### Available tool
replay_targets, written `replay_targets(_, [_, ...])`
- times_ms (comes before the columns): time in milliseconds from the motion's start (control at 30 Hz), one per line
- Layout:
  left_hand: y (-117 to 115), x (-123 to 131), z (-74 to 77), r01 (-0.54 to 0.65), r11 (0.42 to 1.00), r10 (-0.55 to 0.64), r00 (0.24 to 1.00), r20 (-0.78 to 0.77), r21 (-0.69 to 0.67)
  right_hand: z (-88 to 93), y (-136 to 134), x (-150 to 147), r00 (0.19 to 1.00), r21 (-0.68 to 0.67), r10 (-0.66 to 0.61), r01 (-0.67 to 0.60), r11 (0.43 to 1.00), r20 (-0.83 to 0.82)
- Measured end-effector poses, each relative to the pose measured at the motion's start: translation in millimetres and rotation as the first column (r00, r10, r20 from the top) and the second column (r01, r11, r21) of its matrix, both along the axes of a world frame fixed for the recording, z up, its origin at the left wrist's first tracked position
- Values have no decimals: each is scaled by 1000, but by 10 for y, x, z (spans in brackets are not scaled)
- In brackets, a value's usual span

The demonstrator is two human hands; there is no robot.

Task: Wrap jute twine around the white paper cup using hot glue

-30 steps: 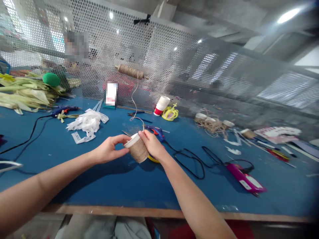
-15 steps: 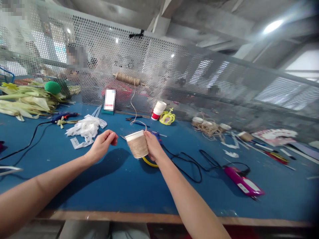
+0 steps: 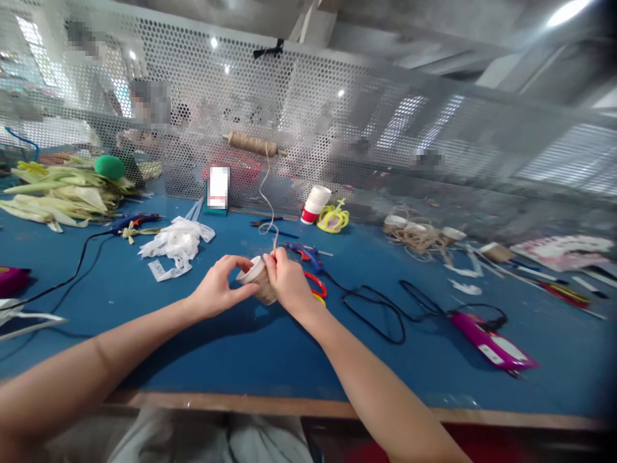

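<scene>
A paper cup (image 3: 264, 285) wrapped in brown twine is tilted between my hands above the blue table, its white rim showing. My left hand (image 3: 222, 287) grips the cup from the left, fingers at the rim and thumb along its near side. On the other side, my right hand (image 3: 292, 283) pinches the twine (image 3: 273, 218) close against the cup; its fingertips are partly hidden. That strand runs up loosely to a twine spool (image 3: 251, 144) mounted on the mesh panel. Behind my right hand lie scissors (image 3: 317, 283) with red and yellow handles and a blue glue gun (image 3: 308, 256).
White lace (image 3: 179, 241) lies left, near another glue gun (image 3: 135, 222) and corn husks (image 3: 62, 193). Stacked cups (image 3: 315, 204) and a yellow crown (image 3: 333, 218) stand at the back. A black cord (image 3: 373, 308) leads to a purple power strip (image 3: 494, 344). The perforated panel (image 3: 308, 128) bounds the table.
My left hand, curled and apart from the cup before, has come right and taken hold of it. The cup has tilted, and my right hand has shifted to the twine beside it.
</scene>
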State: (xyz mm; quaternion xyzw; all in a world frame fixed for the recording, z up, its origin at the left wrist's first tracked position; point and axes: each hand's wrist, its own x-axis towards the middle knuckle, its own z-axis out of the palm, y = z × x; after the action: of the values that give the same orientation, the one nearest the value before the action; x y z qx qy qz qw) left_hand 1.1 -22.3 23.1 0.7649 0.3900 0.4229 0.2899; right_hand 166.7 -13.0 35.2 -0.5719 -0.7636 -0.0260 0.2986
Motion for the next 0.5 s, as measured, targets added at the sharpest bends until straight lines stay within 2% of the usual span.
replay_targets(100, [-29, 33, 18, 34, 991, -35, 999, -7, -129, -9, -46, -93, 989, 46, -24, 18, 999, 145])
replay_targets(233, [-19, 70, 37, 91, 961, -65, 992, 104, -262, -38, -69, -153, 959, 91, -35, 10, 996, 282])
replay_targets(367, [-4, 86, 21, 119, 938, -58, 980, 190, -325, -70, -65, -155, 948, 125, -6, -35, 991, 320])
replay_targets(500, [-14, 69, -3, 116, 927, -42, 977, 209, -356, -86, -64, -155, 945, 139, 6, -54, 989, 327])
